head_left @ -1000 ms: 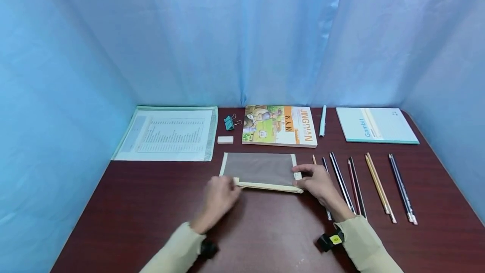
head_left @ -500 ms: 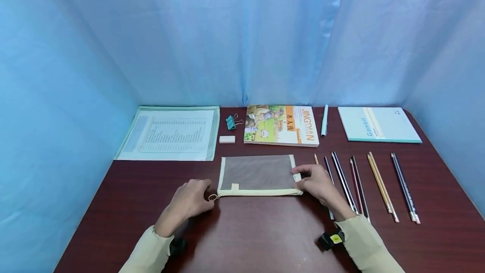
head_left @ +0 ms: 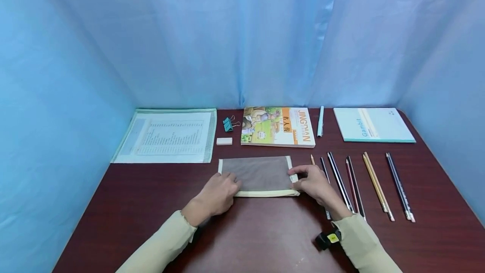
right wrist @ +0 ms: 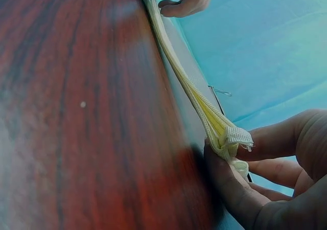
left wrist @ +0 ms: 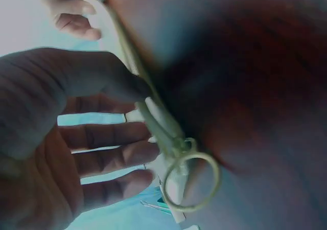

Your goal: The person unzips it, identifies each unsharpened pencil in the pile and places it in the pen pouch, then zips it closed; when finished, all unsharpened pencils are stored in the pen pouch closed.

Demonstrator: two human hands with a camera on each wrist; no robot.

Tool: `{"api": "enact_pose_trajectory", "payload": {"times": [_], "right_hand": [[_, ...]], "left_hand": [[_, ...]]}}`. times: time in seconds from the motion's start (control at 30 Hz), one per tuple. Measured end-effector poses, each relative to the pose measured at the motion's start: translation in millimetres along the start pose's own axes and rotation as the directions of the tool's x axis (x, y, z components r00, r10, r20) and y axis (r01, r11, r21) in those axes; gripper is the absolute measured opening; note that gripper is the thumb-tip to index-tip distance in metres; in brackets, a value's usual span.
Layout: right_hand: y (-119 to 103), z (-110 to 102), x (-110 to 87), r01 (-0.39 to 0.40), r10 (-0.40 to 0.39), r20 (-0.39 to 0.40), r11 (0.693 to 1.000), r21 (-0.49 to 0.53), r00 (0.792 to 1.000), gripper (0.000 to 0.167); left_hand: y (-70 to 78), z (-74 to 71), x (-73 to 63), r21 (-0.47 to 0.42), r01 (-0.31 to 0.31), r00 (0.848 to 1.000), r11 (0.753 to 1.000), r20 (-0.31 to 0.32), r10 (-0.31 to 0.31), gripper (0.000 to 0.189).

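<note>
A grey mesh zipper pouch [head_left: 257, 174] with cream edging lies flat on the table, its zipper [head_left: 267, 194] toward the person. My left hand [head_left: 217, 192] covers its left front corner, thumb on the zipper edge and fingers on the far side, pinching it. Just past that thumb, the pull ring [left wrist: 218, 178] hangs at the zipper's left end in the left wrist view. At the opposite end, my right hand [head_left: 315, 182] pinches the pouch's right front corner between thumb and fingers. Near that corner the zipper strips [right wrist: 204, 105] stand slightly apart in the right wrist view.
Behind the pouch lie a document folder [head_left: 170, 134], a teal binder clip [head_left: 228, 124], a white eraser [head_left: 224, 141], a picture-covered book [head_left: 278, 127], a pen [head_left: 320, 121] and a pale notebook [head_left: 373, 125]. Several pencils [head_left: 375, 180] lie in groups to the right.
My left hand ran leftward along the zipper to beyond the pouch's left end, where the ring showed, then came back right onto the left front corner. The right hand kept its grip.
</note>
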State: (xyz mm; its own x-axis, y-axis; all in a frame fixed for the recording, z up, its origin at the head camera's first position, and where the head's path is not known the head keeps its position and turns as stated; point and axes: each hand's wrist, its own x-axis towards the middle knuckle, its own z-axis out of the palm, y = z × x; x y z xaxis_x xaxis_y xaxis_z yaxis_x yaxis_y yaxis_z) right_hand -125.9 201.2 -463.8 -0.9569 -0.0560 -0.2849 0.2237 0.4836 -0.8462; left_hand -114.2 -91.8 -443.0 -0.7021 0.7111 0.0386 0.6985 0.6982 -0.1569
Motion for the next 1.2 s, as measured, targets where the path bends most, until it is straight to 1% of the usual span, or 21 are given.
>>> {"api": "enact_pose_trajectory", "payload": {"times": [0.13,0.2,0.3,0.37,0.43,0.5,0.53,0.63,0.73,0.77,0.83,0.93,1.0,1.07,1.13,1.2], "right_hand": [[-1,-1,-0.2,0.000,0.000,-0.003,1.000,-0.008,1.000,0.038],[-1,-2,-0.6,0.002,-0.002,0.000,1.000,-0.003,1.000,0.038],[-1,-1,-2.1,0.002,-0.002,0.006,1.000,0.001,1.000,0.039],[-1,-1,-3.2,-0.004,0.004,0.006,1.000,0.003,1.000,0.039],[-1,0,-3.9,-0.008,0.008,0.004,1.000,0.006,1.000,0.039],[-1,0,-3.9,-0.007,0.007,0.009,1.000,0.011,1.000,0.038],[-1,1,-3.7,-0.007,0.006,0.014,1.000,0.015,1.000,0.038],[-1,2,-2.5,0.004,-0.005,0.028,1.000,0.020,1.000,0.037],[-1,4,-1.6,0.025,-0.025,0.022,1.000,0.000,0.999,0.035],[-1,4,-1.7,0.038,-0.038,0.017,0.999,-0.013,0.999,0.035],[-3,5,-2.9,0.064,-0.064,0.008,0.997,-0.039,0.998,0.034],[-7,3,-8.3,0.129,-0.127,0.022,0.985,-0.112,0.992,0.033],[-11,-5,-14.1,0.189,-0.189,0.015,0.963,-0.195,0.982,0.033],[-14,-20,-21.8,0.247,-0.264,-0.015,0.921,-0.301,0.964,0.033],[-15,-45,-30.3,0.257,-0.312,-0.072,0.876,-0.409,0.947,0.031],[-10,-78,-37.6,0.233,-0.341,-0.140,0.838,-0.493,0.929,0.030]], "left_hand": [[-3.0,-5.6,2.9,-0.048,-0.005,1.000,0.999,-0.007,0.004,0.011],[-4.3,-7.3,3.8,-0.049,-0.005,1.000,0.999,-0.019,0.004,0.013],[-3.4,-6.7,6.5,0.002,-0.022,0.998,1.000,-0.057,0.022,0.015],[-0.4,-5.2,9.7,0.067,-0.045,0.996,0.997,-0.079,0.050,0.017],[4.0,-3.2,13.7,0.121,-0.070,0.993,0.990,-0.089,0.081,0.015],[8.5,-1.7,17.0,0.154,-0.097,0.991,0.983,-0.074,0.110,0.013],[10.5,-1.2,18.0,0.151,-0.111,0.991,0.982,-0.062,0.122,0.012],[14.4,-1.9,18.4,0.073,-0.153,0.987,0.986,-0.033,0.155,0.007],[14.9,-3.5,16.6,-0.067,-0.180,0.983,0.981,-0.037,0.177,0.003],[14.5,-4.0,16.0,-0.114,-0.183,0.983,0.977,-0.045,0.179,0.001],[13.7,-4.2,15.0,-0.198,-0.180,0.983,0.963,-0.061,0.171,0.005],[13.2,-3.8,14.1,-0.335,-0.155,0.988,0.930,-0.066,0.141,0.014],[13.7,-3.1,13.2,-0.418,-0.128,0.992,0.899,-0.063,0.112,0.018],[14.8,-2.3,12.0,-0.485,-0.097,0.995,0.869,-0.066,0.075,0.019],[16.2,-0.8,10.2,-0.536,-0.059,0.997,0.842,-0.069,0.026,0.020],[17.7,0.2,8.1,-0.580,-0.021,0.996,0.814,-0.078,-0.031,0.021]]}}
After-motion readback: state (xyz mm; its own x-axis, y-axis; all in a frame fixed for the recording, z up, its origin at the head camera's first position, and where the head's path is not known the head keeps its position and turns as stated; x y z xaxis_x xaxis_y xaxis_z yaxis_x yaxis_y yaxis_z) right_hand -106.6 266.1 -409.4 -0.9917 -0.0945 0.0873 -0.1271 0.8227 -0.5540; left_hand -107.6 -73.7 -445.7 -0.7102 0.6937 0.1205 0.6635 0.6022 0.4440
